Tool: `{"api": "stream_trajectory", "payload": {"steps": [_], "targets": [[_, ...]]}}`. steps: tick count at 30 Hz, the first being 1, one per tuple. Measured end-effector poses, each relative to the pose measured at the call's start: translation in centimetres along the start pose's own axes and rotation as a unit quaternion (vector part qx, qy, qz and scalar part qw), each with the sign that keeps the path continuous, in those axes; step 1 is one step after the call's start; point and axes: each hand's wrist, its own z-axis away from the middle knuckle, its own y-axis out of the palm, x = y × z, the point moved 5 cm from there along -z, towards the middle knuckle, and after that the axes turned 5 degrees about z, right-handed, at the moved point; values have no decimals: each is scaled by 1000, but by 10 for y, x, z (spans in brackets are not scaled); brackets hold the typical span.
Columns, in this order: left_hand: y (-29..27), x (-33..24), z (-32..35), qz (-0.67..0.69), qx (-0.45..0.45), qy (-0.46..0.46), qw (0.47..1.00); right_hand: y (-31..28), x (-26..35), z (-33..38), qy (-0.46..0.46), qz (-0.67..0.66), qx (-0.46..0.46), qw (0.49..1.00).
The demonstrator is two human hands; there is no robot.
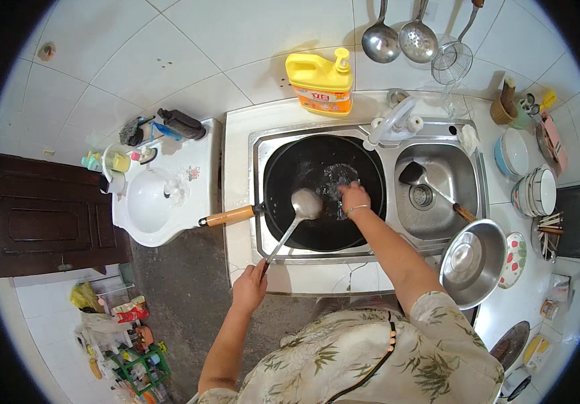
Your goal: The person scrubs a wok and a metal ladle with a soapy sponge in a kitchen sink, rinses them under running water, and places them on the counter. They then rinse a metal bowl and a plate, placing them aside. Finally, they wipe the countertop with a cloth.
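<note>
Hung on white wall tiles (189, 40): a steel ladle (381, 44), a perforated skimmer (418, 42) and a wire strainer (451, 62). Below left, a yellow pump-top jug (321, 81); at right, stacked bowls (534, 192), a steel basin (455, 273) and a red-patterned plate (513, 261); at left, a white washbasin (199, 192) beside a dark brown door (47, 222).

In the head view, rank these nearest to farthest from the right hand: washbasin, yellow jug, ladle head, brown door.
From the right hand:
1. Ladle head: just to its left, over the wok.
2. Yellow jug: behind the sink, against the wall.
3. Washbasin: left of the counter.
4. Brown door: far left, beyond the washbasin.
</note>
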Motion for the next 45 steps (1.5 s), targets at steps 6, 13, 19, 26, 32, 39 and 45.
{"api": "stream_trajectory", "payload": {"steps": [6,13,19,26,32,39,45], "targets": [[-9,-4,-13,-7,39,-21,999,-41,45,35,-66,-280,-102,952],[0,-28,-16,-16,70,-7,997,-57,57,21,-7,-149,-15,989],[10,-17,-11,69,69,-41,994,-91,60,54,-141,-204,-95,964],[39,-6,-24,376,99,-112,915,-34,69,32,-116,-66,-89,987],[29,-4,-6,451,98,-173,870,-65,2,15,-46,-167,-78,982],[39,-11,-1,482,137,-180,847,-32,42,23,-44,-145,-61,987],[38,-13,5,493,130,-199,837,-80,34,43,-125,-203,-141,961]]}}
